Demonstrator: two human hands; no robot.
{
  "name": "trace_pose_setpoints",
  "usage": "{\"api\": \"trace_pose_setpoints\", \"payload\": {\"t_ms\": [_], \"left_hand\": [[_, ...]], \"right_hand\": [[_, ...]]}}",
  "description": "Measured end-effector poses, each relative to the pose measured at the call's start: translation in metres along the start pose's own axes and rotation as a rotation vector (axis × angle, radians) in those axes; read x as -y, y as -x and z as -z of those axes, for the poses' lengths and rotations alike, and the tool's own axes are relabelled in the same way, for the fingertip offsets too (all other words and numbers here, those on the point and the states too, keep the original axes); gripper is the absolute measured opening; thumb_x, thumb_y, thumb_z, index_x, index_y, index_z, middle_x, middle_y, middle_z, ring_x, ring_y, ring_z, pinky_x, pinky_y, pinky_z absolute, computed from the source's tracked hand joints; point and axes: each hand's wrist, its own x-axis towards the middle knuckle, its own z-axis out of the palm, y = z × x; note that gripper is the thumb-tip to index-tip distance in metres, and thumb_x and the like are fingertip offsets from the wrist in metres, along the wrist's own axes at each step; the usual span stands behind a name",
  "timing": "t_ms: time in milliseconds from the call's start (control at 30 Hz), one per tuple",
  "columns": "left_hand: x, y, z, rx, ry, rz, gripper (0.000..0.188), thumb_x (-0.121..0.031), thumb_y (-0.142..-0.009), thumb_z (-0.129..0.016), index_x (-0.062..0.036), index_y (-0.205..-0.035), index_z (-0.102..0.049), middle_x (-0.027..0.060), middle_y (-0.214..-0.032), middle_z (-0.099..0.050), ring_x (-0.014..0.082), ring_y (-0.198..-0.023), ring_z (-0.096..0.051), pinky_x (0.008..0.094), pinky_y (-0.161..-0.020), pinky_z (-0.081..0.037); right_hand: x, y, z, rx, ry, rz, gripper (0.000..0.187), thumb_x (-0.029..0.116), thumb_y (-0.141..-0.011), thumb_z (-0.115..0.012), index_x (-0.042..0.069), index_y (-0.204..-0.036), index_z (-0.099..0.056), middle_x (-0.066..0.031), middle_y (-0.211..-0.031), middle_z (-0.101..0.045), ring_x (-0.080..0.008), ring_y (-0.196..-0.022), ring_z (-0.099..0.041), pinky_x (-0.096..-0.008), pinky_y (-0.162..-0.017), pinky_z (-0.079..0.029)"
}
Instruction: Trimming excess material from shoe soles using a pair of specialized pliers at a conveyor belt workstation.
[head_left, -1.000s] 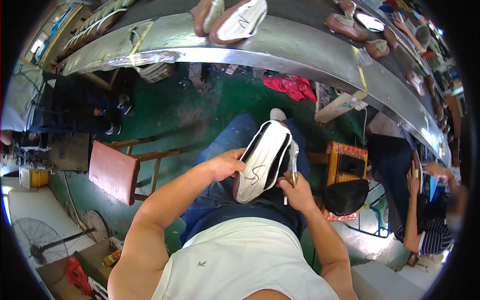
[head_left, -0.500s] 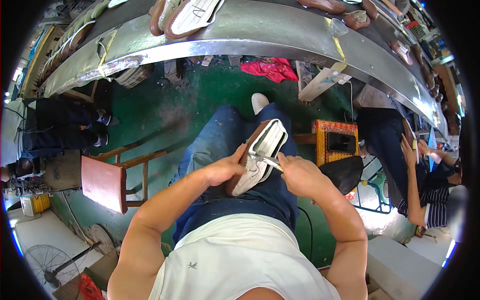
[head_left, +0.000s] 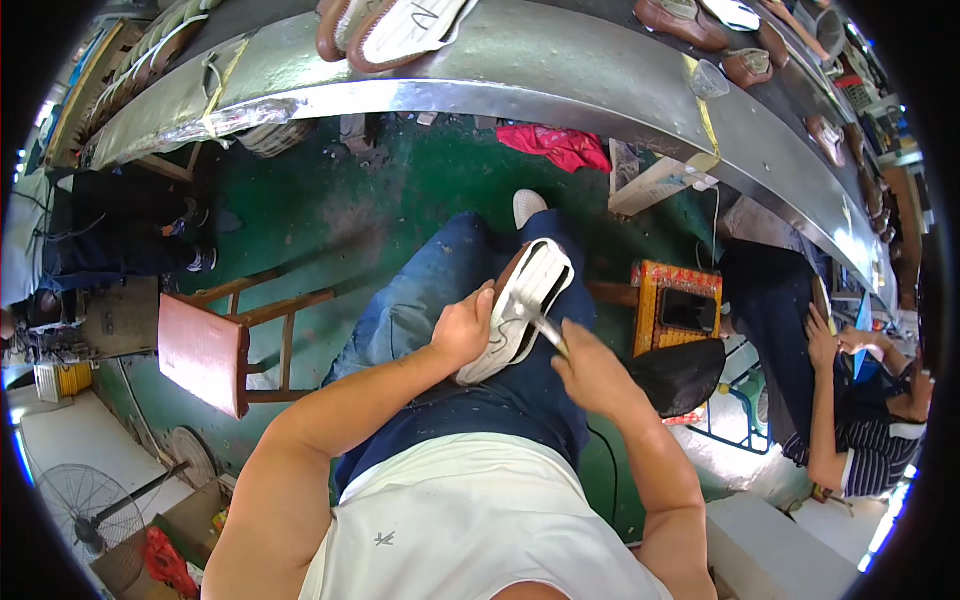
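Observation:
A brown shoe (head_left: pixel 540 275) with a whitish underside rests tilted across my lap. My left hand (head_left: pixel 464 330) is closed on its left edge, the thumb lying along the side. In my right hand (head_left: pixel 592 372) is a hammer (head_left: pixel 544 328), fingers wrapped round its handle. The metal hammer head is over the middle of the shoe's whitish face; whether it touches is too blurred to tell.
A metal-edged bench (head_left: pixel 480 105) crosses ahead, with shoes (head_left: pixel 410 30) on it. A wooden stool (head_left: pixel 205 350) stands left. To the right, a phone (head_left: pixel 688 310) lies on an orange patterned seat (head_left: pixel 648 300), near a black cushion (head_left: pixel 680 378) and a co-worker (head_left: pixel 780 320). A fan (head_left: pixel 90 520) stands lower left.
My left hand has shifted up along the shoe's edge and turned. My right hand has moved slightly right and toward me, and the hammer is angled more steeply. The view has shifted a little.

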Motion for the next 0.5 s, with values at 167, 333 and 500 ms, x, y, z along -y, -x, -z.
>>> {"api": "trace_pose_setpoints", "payload": {"t_ms": [167, 333, 500], "left_hand": [[0.0, 0.0, -0.002, -0.041, -0.114, -0.44, 0.049, -0.027, -0.107, -0.041, -0.008, -0.153, -0.042, 0.0248, -0.148, -0.049, 0.0462, -0.11, -0.064, 0.0469, -0.096, -0.053], [-0.027, -0.007, 0.011, 0.283, -0.39, -0.358, 0.056, -0.027, -0.106, -0.043, -0.0263, -0.16, -0.028, 0.0251, -0.16, -0.031, 0.0464, -0.102, -0.067, 0.0504, -0.086, -0.059], [-0.034, -0.014, 0.016, 0.367, -0.466, -0.267, 0.06, -0.032, -0.106, -0.044, -0.0316, -0.161, -0.021, 0.0295, -0.159, -0.029, 0.0504, -0.099, -0.067, 0.0516, -0.089, -0.058]], "right_hand": [[-0.014, -0.02, -0.004, 0.11, -0.034, -0.213, 0.035, 0.02, -0.094, -0.064, -0.002, -0.119, -0.056, -0.0257, -0.107, -0.067, -0.0445, -0.099, -0.065, -0.0505, -0.084, -0.053], [-0.04, -0.007, -0.007, 0.196, -0.201, -0.379, 0.026, 0.022, -0.096, -0.063, 0.0, -0.107, -0.06, -0.0248, -0.093, -0.068, -0.0442, -0.091, -0.067, -0.0487, -0.081, -0.053], [-0.04, -0.029, 0.033, 0.383, -0.382, -0.472, 0.029, 0.026, -0.101, -0.056, -0.002, -0.104, -0.06, -0.0234, -0.082, -0.066, -0.0399, -0.08, -0.067, -0.0463, -0.075, -0.052]]}}
